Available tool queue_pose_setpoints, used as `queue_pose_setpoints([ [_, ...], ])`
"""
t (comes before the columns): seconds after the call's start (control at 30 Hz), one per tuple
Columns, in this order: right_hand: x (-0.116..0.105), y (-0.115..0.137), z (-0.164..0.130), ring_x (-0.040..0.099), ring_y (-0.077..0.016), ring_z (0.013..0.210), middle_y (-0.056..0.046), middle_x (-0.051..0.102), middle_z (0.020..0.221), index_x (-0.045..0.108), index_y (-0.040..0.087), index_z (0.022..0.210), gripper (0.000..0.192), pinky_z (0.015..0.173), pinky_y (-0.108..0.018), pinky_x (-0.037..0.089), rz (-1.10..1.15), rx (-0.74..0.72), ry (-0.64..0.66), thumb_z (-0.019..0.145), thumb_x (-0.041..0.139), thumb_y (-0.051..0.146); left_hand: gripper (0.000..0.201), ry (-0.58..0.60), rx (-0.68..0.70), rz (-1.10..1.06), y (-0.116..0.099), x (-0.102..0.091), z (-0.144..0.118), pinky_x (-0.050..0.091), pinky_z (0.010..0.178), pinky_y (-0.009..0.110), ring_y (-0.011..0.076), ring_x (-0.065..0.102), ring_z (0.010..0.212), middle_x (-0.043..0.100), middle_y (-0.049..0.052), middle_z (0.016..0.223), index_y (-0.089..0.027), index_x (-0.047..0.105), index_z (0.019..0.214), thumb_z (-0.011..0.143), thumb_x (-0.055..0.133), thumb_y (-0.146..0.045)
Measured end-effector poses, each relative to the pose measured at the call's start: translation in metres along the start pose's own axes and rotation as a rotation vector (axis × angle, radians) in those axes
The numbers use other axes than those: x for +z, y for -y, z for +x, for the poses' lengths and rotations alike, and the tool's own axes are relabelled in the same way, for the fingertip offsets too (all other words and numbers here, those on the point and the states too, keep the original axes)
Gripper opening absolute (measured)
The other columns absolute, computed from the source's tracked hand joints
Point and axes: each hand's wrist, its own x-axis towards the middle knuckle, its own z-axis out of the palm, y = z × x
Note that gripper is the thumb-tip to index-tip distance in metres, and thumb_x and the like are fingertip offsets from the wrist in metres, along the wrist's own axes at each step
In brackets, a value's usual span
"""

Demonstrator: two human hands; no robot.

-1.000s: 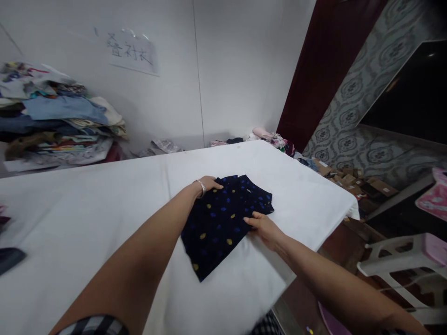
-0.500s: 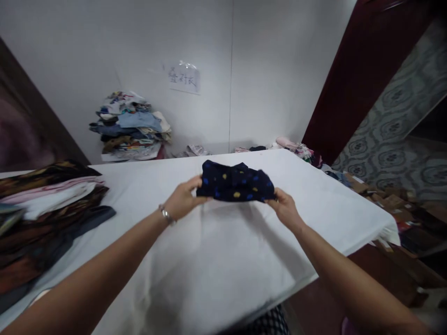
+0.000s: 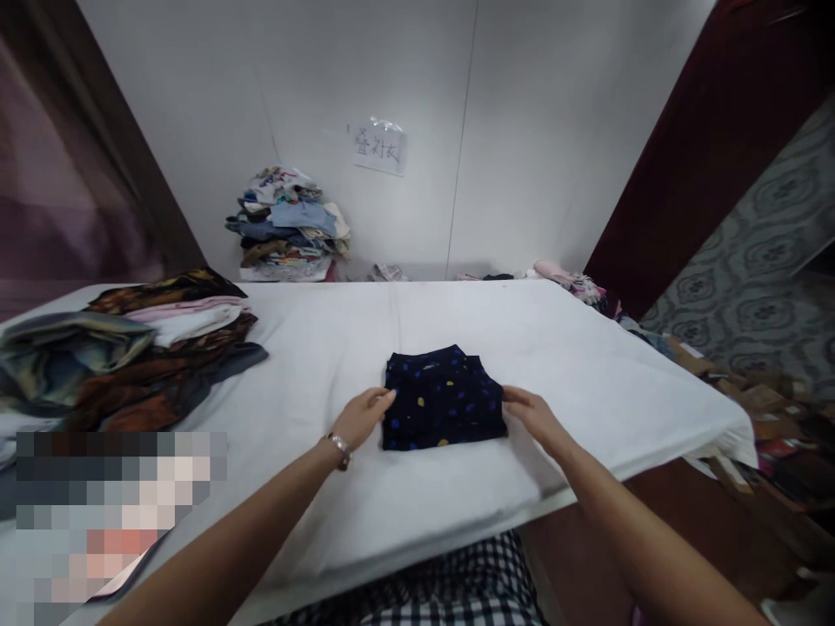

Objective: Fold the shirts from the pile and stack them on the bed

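Squarely ahead of me, the folded navy garment (image 3: 442,400) lay flat on the white table (image 3: 587,365), its longer side running left to right between my hands. My left hand (image 3: 364,416) rested open at its left edge, fingertips (image 3: 387,396) touching the cloth; my right hand (image 3: 531,416) lay flat against the right edge, fingers loosely spread. Neither pinched anything, and both sat about equally near. A heap of dark clothes (image 3: 163,348) lay well apart to my left.

Folded garment (image 3: 442,400) mid-table (image 3: 587,365) between both hands, clothes heap (image 3: 130,356) left, stack (image 3: 290,226) behind.
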Motion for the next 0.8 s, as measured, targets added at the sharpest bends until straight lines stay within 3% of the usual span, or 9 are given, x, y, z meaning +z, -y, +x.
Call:
queue_pose_setpoints([
  [0.13,0.01,0.008,0.035,0.065,-0.022,0.081,-0.005,0.071,0.088,0.062,0.018,0.119,0.056,0.08,-0.036,0.049,-0.096,0.107,-0.113,0.069,0.069,0.039,0.041,-0.061,-0.162,-0.029,-0.015,0.009,0.027,0.052,0.071,0.032,0.0238,0.068,0.084,0.072,0.007,0.085,-0.018,0.064,0.101,0.081,0.054,-0.052],
  [0.23,0.023,0.006,0.052,0.059,-0.0176,0.064,0.001,0.063,0.066,0.065,0.017,0.11,0.049,0.067,-0.031,0.047,-0.182,0.079,-0.095,0.065,0.07,0.034,0.036,-0.119,-0.157,-0.037,-0.018,0.022,0.042,0.051,0.08,0.032,0.0243,0.066,0.099,0.072,0.011,0.101,-0.016,0.062,0.107,0.076,0.065,-0.034],
  [0.37,0.028,-0.005,0.051,0.052,-0.0139,0.058,0.006,0.055,0.06,0.065,0.02,0.109,0.043,0.06,-0.027,0.042,-0.178,-0.042,-0.126,0.068,0.062,0.031,0.041,-0.113,-0.101,-0.091,-0.017,0.03,0.043,0.05,0.082,0.024,0.0156,0.065,0.099,0.068,0.007,0.114,-0.018,0.053,0.121,0.081,0.059,-0.027],
  [0.5,0.023,-0.027,0.04,0.051,-0.0148,0.06,0.005,0.055,0.063,0.066,0.021,0.109,0.042,0.06,-0.028,0.042,-0.288,-0.073,-0.121,0.068,0.059,0.031,0.036,-0.1,-0.141,-0.015,-0.008,0.029,0.031,0.051,0.076,0.027,0.0186,0.066,0.089,0.071,0.006,0.094,-0.016,0.058,0.112,0.077,0.063,-0.026],
  [0.57,0.02,-0.036,0.036,0.054,-0.0168,0.063,0.003,0.058,0.067,0.065,0.022,0.111,0.043,0.065,-0.031,0.044,-0.349,-0.049,-0.106,0.07,0.059,0.032,0.035,-0.098,-0.165,0.014,-0.002,0.029,0.026,0.051,0.076,0.03,0.0205,0.066,0.085,0.07,0.005,0.088,-0.017,0.059,0.108,0.075,0.065,-0.028],
  [0.67,0.018,-0.032,0.029,0.061,-0.0219,0.082,-0.003,0.067,0.089,0.063,0.025,0.117,0.043,0.08,-0.037,0.047,-0.435,-0.103,-0.1,0.075,0.058,0.033,0.041,-0.119,-0.149,0.08,0.0,0.026,0.022,0.049,0.083,0.033,0.0228,0.064,0.093,0.069,0.007,0.101,-0.018,0.058,0.113,0.078,0.063,-0.039],
  [0.8,0.025,0.002,0.021,0.048,-0.0281,0.123,-0.011,0.056,0.131,0.06,0.023,0.125,0.044,0.106,-0.045,0.034,-0.547,-0.365,-0.123,0.084,0.052,0.039,0.048,-0.264,0.101,0.291,-0.021,0.024,0.014,0.04,0.103,0.036,0.0248,0.051,0.122,0.055,0.012,0.133,-0.017,0.053,0.126,0.086,0.049,-0.045],
])
